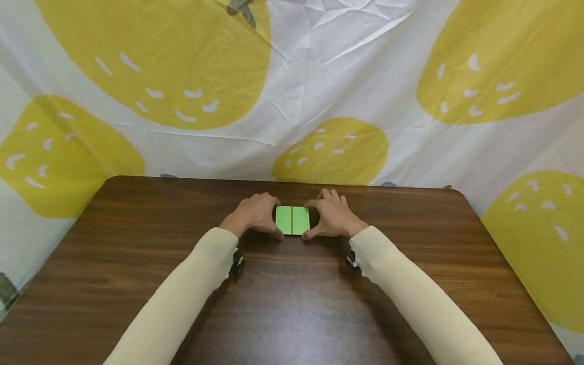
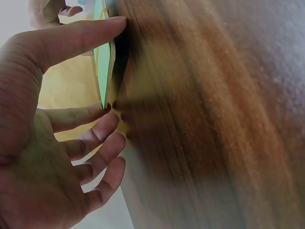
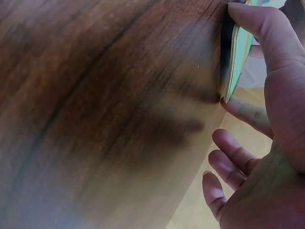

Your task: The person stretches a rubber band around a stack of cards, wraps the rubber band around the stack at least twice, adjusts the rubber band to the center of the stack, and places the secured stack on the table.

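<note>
A light-green square stack of thin sheets or cards, with a narrow yellowish band across its middle, is at the far middle of the table. My left hand pinches its left side between thumb and index finger, at the near and far corners. On the right side my right hand holds it the same way. In the left wrist view the stack appears edge-on, and the left hand's other fingers are loosely bent beside it. The right wrist view shows layered edges on the stack. Whether its underside touches the table is unclear.
The dark brown wooden table extends around both arms, its back edge a little beyond the hands. Behind it hangs a white cloth printed with large yellow fruit. Both wrists carry a small dark device on a strap.
</note>
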Available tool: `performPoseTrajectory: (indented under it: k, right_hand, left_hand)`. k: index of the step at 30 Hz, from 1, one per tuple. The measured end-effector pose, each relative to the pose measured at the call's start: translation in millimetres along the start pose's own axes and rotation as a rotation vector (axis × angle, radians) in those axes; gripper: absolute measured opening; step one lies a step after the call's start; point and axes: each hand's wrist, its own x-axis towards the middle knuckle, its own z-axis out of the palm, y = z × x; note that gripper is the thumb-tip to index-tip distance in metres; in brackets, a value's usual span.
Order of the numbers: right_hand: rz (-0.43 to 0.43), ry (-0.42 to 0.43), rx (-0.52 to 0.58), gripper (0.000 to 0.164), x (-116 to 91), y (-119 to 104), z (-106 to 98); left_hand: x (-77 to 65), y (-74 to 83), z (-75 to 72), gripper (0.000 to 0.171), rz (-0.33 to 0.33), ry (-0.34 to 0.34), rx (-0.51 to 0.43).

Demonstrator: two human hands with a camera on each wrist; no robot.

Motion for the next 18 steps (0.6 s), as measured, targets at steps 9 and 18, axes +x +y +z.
performPoseTrajectory:
  k: [9,18]
  right_hand:
    - [0.0,-0.02,-0.013,0.09,0,-2,1]
    - [0.007,0.085,0.042,0.083,-11,2,-4]
  left_hand:
    - [-4.1,-1.4,3.3,0.093,-0.012,-0.009,-0.019]
    - [-11.2,-6.1,4.9,0.095,0.032,0.114,-0.054]
